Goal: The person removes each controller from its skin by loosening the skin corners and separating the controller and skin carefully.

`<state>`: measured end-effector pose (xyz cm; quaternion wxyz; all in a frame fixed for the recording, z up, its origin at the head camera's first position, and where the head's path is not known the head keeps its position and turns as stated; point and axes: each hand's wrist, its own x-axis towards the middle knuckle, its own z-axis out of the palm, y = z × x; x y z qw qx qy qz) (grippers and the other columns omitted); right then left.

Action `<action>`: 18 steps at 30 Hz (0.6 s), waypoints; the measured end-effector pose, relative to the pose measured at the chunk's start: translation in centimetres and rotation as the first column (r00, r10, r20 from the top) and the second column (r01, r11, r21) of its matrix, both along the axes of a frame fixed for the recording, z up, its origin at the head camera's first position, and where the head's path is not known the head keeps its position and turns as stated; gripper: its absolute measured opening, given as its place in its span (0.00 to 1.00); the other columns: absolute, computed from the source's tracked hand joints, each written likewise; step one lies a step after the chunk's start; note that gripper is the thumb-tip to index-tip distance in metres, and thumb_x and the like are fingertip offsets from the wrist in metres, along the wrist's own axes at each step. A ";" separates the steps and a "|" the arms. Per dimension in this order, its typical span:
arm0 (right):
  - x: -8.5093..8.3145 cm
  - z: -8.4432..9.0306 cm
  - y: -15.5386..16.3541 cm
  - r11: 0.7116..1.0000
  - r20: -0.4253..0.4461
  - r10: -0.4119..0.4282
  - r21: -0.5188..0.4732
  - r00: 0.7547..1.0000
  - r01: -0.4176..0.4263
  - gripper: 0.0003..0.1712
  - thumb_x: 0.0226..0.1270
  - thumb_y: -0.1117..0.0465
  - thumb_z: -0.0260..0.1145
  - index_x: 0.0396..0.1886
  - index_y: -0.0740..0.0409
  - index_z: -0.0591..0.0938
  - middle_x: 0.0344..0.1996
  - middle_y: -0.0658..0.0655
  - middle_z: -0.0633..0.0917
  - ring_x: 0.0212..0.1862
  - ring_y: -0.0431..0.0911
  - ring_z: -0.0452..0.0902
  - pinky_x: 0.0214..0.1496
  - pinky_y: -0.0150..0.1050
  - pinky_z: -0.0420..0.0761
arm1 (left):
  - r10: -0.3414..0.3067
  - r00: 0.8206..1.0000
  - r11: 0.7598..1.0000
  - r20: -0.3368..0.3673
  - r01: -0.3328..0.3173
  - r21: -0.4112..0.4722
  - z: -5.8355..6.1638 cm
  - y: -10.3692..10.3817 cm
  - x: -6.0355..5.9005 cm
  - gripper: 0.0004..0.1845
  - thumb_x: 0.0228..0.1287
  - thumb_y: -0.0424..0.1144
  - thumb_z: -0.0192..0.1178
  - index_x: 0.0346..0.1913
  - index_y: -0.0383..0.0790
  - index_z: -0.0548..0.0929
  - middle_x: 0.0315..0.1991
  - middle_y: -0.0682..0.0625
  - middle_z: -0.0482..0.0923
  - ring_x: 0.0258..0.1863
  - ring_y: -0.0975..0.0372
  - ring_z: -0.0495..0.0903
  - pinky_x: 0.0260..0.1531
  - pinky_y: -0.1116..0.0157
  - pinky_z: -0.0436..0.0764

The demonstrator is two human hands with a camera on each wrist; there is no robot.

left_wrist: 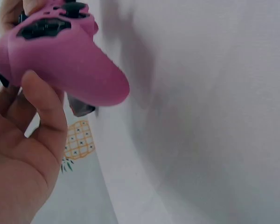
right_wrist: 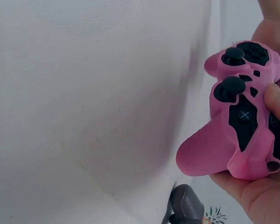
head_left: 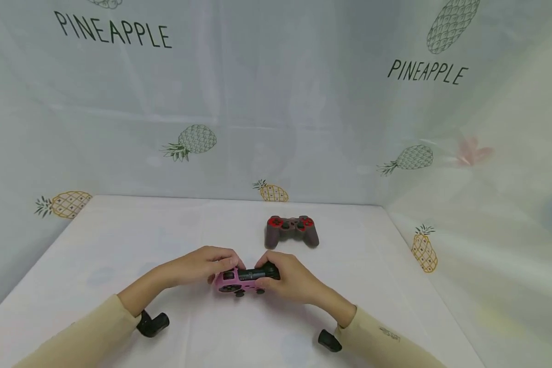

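Observation:
A black game controller (head_left: 253, 274) with a pink soft cover (right_wrist: 210, 149) is between both hands, over the white table. Black sticks and a button marked with a cross show through the cover's openings, while black casing lies exposed along the shoulder edge. My left hand (head_left: 207, 266) grips the left end, its fingers over the shoulder; the left wrist view shows a fingertip against the pink handle (left_wrist: 70, 65). At the other end my right hand (head_left: 292, 278) holds the controller, thumb on the front face near the uncovered edge and palm beneath, as the right wrist view shows.
A second controller (head_left: 292, 231), dark grey with red button areas, lies farther back on the white tabletop (head_left: 165, 225). Pale cloth with pineapple prints (head_left: 198, 139) hangs behind and at the sides. Black wrist devices (head_left: 153, 325) stick out near both sleeves.

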<state>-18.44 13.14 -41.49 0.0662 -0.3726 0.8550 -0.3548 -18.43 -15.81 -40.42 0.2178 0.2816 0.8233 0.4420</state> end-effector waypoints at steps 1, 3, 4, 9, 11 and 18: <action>-0.1 0.0 0.1 1.000 0.001 -0.001 0.005 1.000 0.001 0.12 0.71 0.57 0.77 0.48 0.50 0.83 0.42 0.43 0.86 0.41 0.36 0.77 0.46 0.33 0.78 | -0.009 0.999 1.000 0.035 0.008 0.020 0.1 0.0 -0.3 0.16 0.86 0.52 0.49 0.55 0.54 0.88 0.51 0.53 0.85 0.39 0.57 0.78 0.34 0.62 0.79; -0.2 -0.1 0.3 1.000 0.004 0.000 0.012 1.000 0.000 0.12 0.70 0.58 0.77 0.49 0.49 0.83 0.43 0.43 0.85 0.42 0.37 0.77 0.46 0.33 0.78 | -0.036 0.997 0.998 0.072 0.032 0.052 0.2 0.1 -0.8 0.17 0.87 0.50 0.49 0.55 0.51 0.88 0.53 0.51 0.84 0.41 0.55 0.77 0.35 0.63 0.78; -0.2 -0.1 0.4 1.000 0.009 0.003 0.014 1.000 -0.003 0.12 0.70 0.58 0.77 0.49 0.48 0.83 0.43 0.43 0.85 0.42 0.37 0.77 0.46 0.33 0.78 | -0.052 0.996 0.997 0.076 0.048 0.059 0.2 0.1 -1.1 0.16 0.87 0.49 0.49 0.55 0.51 0.88 0.53 0.50 0.84 0.42 0.55 0.77 0.35 0.63 0.78; -0.5 -0.2 0.5 0.999 0.018 0.033 0.025 0.999 -0.034 0.12 0.70 0.57 0.77 0.48 0.47 0.83 0.43 0.42 0.85 0.43 0.36 0.77 0.47 0.33 0.78 | -0.124 0.990 0.991 0.062 0.122 0.046 -0.1 0.0 -1.9 0.13 0.86 0.45 0.51 0.55 0.51 0.87 0.53 0.53 0.85 0.44 0.52 0.79 0.36 0.64 0.79; -0.7 -0.2 0.5 0.998 0.020 0.046 0.032 0.999 -0.047 0.12 0.70 0.56 0.77 0.48 0.46 0.83 0.43 0.41 0.85 0.43 0.36 0.77 0.48 0.33 0.78 | -0.146 0.988 0.989 0.052 0.145 0.029 -0.3 -0.1 -2.2 0.12 0.86 0.44 0.51 0.55 0.53 0.87 0.53 0.54 0.85 0.44 0.50 0.79 0.37 0.64 0.79; -1.3 -0.3 0.5 0.996 0.026 0.065 0.057 0.998 -0.067 0.13 0.70 0.53 0.77 0.48 0.45 0.82 0.43 0.41 0.85 0.43 0.36 0.78 0.48 0.33 0.78 | -0.200 0.980 0.979 -0.001 0.200 -0.045 -0.2 -0.5 -3.3 0.13 0.86 0.45 0.51 0.56 0.57 0.87 0.50 0.59 0.85 0.45 0.53 0.81 0.42 0.60 0.83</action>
